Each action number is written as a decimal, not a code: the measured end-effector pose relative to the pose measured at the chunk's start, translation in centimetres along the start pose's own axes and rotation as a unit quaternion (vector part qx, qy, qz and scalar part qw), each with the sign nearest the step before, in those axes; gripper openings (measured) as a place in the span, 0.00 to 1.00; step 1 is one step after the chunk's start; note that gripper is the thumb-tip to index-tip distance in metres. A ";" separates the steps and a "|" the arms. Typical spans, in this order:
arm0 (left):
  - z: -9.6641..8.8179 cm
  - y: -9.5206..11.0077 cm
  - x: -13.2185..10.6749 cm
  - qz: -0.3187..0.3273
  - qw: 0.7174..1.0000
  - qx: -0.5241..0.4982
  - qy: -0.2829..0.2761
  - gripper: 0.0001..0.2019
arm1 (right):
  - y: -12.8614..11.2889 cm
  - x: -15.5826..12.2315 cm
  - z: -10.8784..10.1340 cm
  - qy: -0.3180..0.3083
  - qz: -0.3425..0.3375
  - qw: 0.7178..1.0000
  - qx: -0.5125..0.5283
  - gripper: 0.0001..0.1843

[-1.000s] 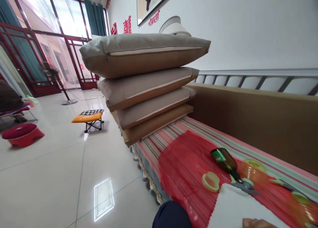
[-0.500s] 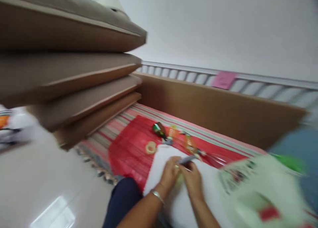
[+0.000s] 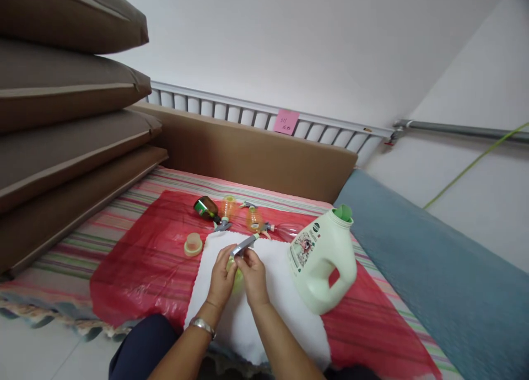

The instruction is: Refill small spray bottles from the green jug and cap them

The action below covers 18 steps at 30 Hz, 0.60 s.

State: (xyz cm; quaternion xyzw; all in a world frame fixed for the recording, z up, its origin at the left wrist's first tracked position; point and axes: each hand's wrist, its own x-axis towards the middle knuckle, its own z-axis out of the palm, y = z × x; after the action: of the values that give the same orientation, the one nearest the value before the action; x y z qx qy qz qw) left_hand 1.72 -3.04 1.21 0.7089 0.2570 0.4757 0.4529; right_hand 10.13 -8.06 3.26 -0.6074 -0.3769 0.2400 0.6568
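Over a white cloth [image 3: 285, 308], both hands are closed around a small spray bottle with a translucent yellow-green body [image 3: 238, 281] and a grey trigger head [image 3: 244, 245]. My left hand [image 3: 222, 274], with a silver bangle at its wrist, grips the bottle's neck from the left. Fingers of my right hand [image 3: 253, 275] press at the trigger head from the other side. The hands hide much of the bottle. To the right stands a pale green jug [image 3: 308, 269] with an open green mouth. A clear, yellowish cup-shaped cap [image 3: 193, 245] lies to the left.
Beyond the cloth lie a brown bottle [image 3: 205, 208], two orange spray bottles [image 3: 228, 207] and a clear bottle [image 3: 287, 231] on a red plastic sheet [image 3: 144, 253]. Stacked brown cushions [image 3: 74, 126] rise at left. A brown board [image 3: 248, 154] stands before a radiator [image 3: 206, 107].
My view has swung right and steadied, so everything sits further left and the whole jug shows. Both hands stay on the spray bottle.
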 end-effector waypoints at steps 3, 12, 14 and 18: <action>0.1 -0.5 -0.1 0.002 0.999 0.013 0.031 0.18 | 0.1 0.3 0.3 0.018 0.009 1.000 0.009 0.17; 0.0 -0.7 -0.2 0.056 0.997 0.044 0.016 0.17 | -0.7 0.6 0.1 -0.022 0.026 0.999 0.028 0.18; 0.2 -1.1 -0.6 0.052 0.997 0.052 0.015 0.20 | -0.5 0.7 0.3 -0.011 0.029 0.999 0.024 0.19; 0.6 -2.3 -1.5 0.051 0.995 0.085 0.020 0.24 | -0.1 0.7 1.0 0.033 0.027 0.999 0.006 0.20</action>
State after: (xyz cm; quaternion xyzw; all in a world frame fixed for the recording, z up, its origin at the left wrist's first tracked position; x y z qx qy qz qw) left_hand 1.78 -3.42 -1.53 0.7472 0.2687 0.4890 0.3610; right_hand 9.73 -6.88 3.43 -0.6209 -0.3367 0.2396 0.6661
